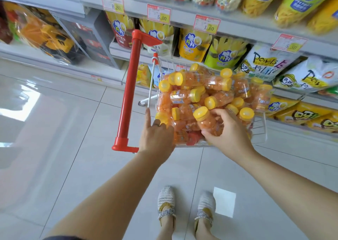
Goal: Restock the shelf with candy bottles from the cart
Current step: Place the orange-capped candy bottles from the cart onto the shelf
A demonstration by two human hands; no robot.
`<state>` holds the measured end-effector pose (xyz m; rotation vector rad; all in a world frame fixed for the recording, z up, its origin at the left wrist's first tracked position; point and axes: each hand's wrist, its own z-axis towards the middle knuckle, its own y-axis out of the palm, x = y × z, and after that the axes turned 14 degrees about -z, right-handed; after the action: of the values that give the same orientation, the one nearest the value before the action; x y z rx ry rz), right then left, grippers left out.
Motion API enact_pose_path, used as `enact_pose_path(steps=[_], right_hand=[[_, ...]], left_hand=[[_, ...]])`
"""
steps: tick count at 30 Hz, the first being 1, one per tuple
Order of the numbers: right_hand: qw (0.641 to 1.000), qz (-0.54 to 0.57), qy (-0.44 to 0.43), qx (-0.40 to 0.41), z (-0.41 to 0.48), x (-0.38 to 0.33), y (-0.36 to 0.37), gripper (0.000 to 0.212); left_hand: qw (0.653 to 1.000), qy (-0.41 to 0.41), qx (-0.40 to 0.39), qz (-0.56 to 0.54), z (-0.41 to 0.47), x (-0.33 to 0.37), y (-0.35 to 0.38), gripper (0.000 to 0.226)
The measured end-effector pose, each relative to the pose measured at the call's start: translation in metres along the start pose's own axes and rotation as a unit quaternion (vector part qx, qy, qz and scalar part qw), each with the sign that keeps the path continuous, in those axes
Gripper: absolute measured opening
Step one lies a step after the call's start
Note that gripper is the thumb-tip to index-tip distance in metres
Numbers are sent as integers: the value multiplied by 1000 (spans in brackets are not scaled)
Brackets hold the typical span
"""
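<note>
The cart [259,130] is heaped with bottles [197,93] above its wire rim. I can reach the top ones freely from above, but the lower ones are buried. The red handle [129,86] runs just left of my left hand [157,137] and bars that side. My right hand [228,131], curled round one bottle [210,124] at the near edge, has open air above it. Beyond the cart, the shelf [237,27] is packed with bags [193,45] right up to its lip, where price tags [158,14] hang. The floor [64,130] left of the cart is open.
</note>
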<state>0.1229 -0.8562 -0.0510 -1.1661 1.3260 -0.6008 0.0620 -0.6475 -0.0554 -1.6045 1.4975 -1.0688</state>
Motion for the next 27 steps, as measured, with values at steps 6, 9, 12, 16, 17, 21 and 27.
enact_pose_path(steps=[6,9,12,16,17,21,27], right_hand=[[996,69,41,25,10,41,-28,52],[993,104,47,-14,19,65,-49,47],[990,131,34,-48,26,86,-86,42],[980,172,25,-92,28,110,-155,42],[978,179,26,-99,27,115,-175,47],[967,229,46,-104,20,132,-256,49],[928,350,76,-104,2,154,-355,44]], left_hand=[[997,-71,-37,14,18,10,2,52],[994,-98,-39,10,17,21,-4,50],[990,-128,-34,-47,16,58,-33,52],[967,-147,-6,-207,14,130,-97,53],[956,-143,6,-257,13,149,-113,54],[878,-88,33,-470,8,212,-184,46],[719,6,43,-694,17,273,-270,37]])
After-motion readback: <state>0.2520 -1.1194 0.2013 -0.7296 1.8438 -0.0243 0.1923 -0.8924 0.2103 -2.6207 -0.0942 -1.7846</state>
